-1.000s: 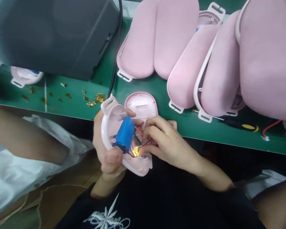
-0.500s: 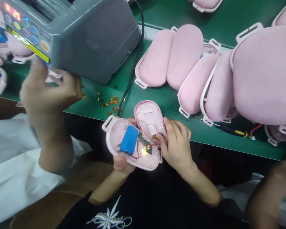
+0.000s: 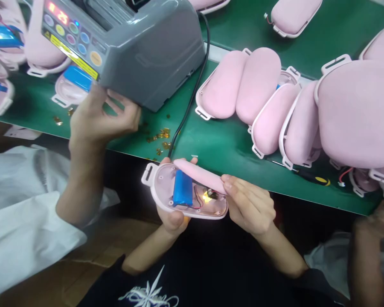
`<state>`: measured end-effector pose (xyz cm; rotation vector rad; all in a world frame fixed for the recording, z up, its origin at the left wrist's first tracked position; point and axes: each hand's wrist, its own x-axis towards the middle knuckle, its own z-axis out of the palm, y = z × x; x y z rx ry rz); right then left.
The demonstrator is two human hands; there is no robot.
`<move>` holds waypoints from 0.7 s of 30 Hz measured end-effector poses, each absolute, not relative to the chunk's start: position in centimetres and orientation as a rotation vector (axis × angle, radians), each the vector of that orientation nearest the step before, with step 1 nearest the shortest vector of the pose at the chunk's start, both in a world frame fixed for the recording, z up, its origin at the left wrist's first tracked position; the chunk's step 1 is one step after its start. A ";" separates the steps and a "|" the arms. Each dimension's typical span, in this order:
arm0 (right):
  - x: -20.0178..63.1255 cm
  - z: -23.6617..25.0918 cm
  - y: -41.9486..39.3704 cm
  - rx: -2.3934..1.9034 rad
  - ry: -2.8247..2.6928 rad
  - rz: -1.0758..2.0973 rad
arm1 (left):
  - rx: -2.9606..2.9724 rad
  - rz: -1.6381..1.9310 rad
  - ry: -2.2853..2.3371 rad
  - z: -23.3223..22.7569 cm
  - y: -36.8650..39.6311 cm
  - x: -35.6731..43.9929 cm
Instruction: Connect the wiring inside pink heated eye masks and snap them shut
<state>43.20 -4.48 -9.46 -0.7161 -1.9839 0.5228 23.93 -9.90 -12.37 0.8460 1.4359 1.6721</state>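
Left grip (image 3: 173, 217): I see it grasping shell (image 3: 160, 187).
Right grip (image 3: 251, 204): grasping lid (image 3: 200, 172).
Risk: lid pinches wires (image 3: 196, 198) beside battery (image 3: 183, 188), I judge.

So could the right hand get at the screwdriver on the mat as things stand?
Probably not at once: the right hand grips the pink cover over the open shell. The screwdriver lies close to its right, partly under the pink pads, with bare mat between.

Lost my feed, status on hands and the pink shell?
Left hand grips open pink shell, blue battery inside. Right hand holds pink cover tilted over it. Co-worker's hand at grey machine, apart.
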 end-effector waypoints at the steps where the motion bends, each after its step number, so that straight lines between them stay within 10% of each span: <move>1: 43.1 -9.5 -4.6 -0.720 -1.988 0.507 | 0.821 1.682 1.401 -12.6 -10.8 24.8; 6: 42.9 -8.3 -4.9 -0.647 -2.134 0.510 | 0.773 1.769 1.324 -12.6 -11.6 26.1; 11: 45.0 -5.0 -3.5 -0.371 -2.289 1.178 | 0.851 1.520 1.204 -10.7 -6.8 19.9; 21: 45.0 -6.2 -3.8 -0.357 -2.605 0.407 | 1.214 1.127 1.772 -8.7 0.8 3.8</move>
